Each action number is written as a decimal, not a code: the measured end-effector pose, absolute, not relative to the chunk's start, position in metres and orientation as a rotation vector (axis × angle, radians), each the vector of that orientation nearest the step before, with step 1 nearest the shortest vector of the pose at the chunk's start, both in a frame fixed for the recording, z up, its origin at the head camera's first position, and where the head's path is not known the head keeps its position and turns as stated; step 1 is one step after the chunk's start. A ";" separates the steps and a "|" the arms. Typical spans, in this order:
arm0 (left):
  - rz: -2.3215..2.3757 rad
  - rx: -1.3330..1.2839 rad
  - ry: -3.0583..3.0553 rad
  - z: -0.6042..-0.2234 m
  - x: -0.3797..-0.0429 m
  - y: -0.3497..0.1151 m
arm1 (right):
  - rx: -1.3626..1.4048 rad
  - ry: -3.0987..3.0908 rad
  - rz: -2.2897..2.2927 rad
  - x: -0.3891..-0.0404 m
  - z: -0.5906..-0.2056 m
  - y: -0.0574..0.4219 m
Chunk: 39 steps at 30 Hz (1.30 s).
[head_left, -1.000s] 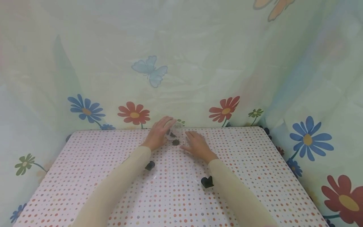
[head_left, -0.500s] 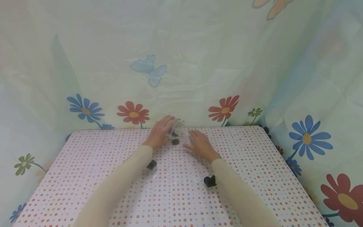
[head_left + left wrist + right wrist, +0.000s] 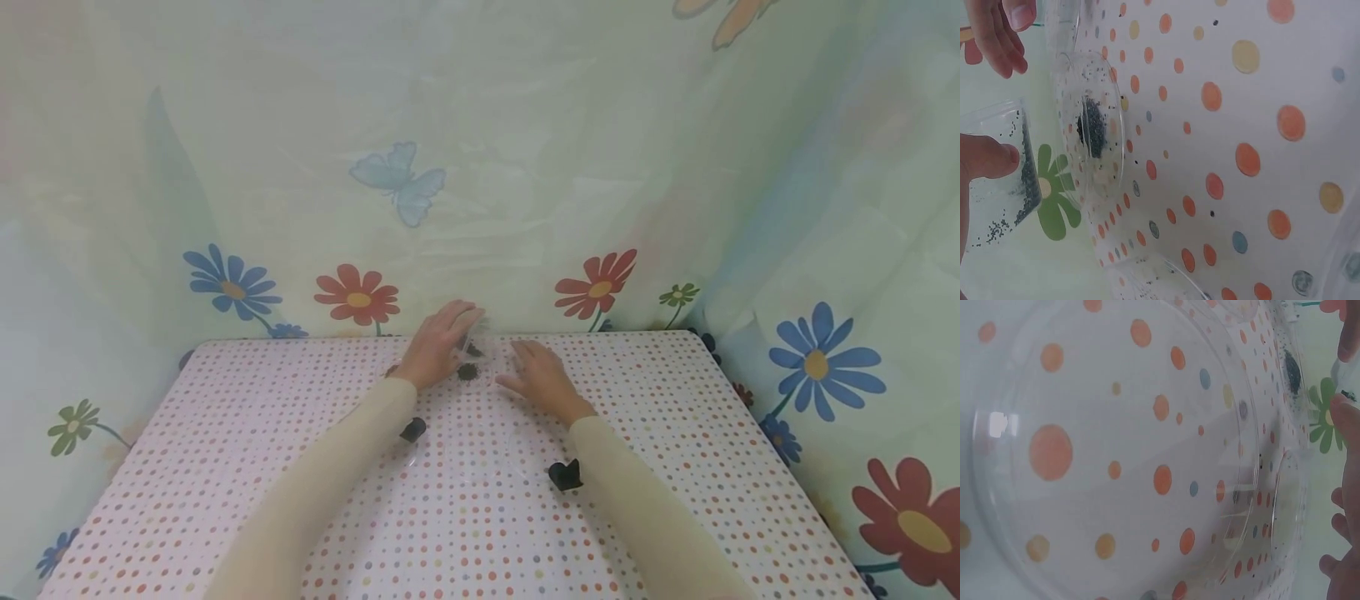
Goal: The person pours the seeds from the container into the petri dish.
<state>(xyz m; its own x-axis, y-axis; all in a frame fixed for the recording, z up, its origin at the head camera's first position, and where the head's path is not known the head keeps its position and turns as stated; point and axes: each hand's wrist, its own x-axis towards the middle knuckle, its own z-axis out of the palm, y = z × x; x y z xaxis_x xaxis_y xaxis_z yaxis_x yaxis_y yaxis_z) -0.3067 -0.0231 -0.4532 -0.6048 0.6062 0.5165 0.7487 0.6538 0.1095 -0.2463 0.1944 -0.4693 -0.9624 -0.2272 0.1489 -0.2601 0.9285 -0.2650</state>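
With my left hand point(image 3: 435, 342) I grip a tilted, clear plastic container point(image 3: 999, 194) of black grains above the far clear, round plastic dish point(image 3: 1107, 178); my right hand point(image 3: 542, 379) hovers just right, fingers apart.

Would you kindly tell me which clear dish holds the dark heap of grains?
The clear dish between the left hand and the right hand in the head view; the dark heap lies in it, while the other dishes in view show no heap.

a clear container point(image 3: 997, 197) of dark grains point(image 3: 1027, 178) tilts above a clear round dish point(image 3: 1110, 169) bearing a dark heap point(image 3: 1092, 128).
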 end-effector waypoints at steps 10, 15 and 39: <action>-0.447 -1.095 -2.425 -0.450 -0.306 -0.013 | 0.334 -2.986 0.395 -0.246 -0.474 0.204; -0.432 -1.114 -2.408 -0.450 -0.306 -0.009 | 0.299 -2.996 0.367 -0.247 -0.476 0.209; -0.391 -1.140 -2.392 -0.450 -0.302 0.011 | 0.233 -3.026 0.516 -0.241 -0.474 0.228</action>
<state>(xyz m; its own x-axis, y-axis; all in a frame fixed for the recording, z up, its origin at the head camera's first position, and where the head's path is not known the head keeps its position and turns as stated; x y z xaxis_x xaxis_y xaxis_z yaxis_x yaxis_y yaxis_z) -0.3017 0.0112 -0.4500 -0.5513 0.6547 0.5171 0.7854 0.6164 0.0569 -0.2406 0.2275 -0.4741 -0.9866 -0.1379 0.0871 -0.1590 0.9324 -0.3245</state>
